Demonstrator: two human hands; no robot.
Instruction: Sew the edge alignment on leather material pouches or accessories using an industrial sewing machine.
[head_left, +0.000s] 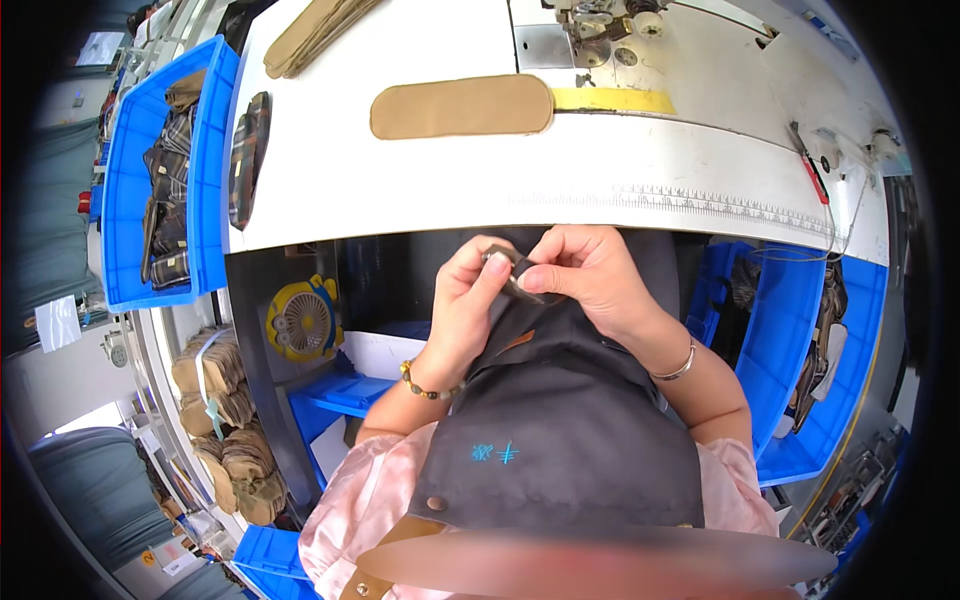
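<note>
Just below the table's front edge, my left hand [474, 287] and my right hand [590, 277] meet in front of the dark apron [590, 430]. Both pinch a small dark piece that looks like cloth [520, 268] between thumb and fingers. Its exact kind is hard to make out, since my fingers cover much of it. On the white table [420, 190] beyond them lies a flat tan cloth piece [460, 107] with rounded ends, beside a yellow strip [615, 100].
A sewing machine [600, 35] stands at the far side. Red-handled snips [812, 170] lie at the right. A plaid piece [249, 160] rests near the left edge, beside a blue bin [207, 190] of plaid pieces. Below are a yellow fan [303, 318] and another blue bin [775, 360].
</note>
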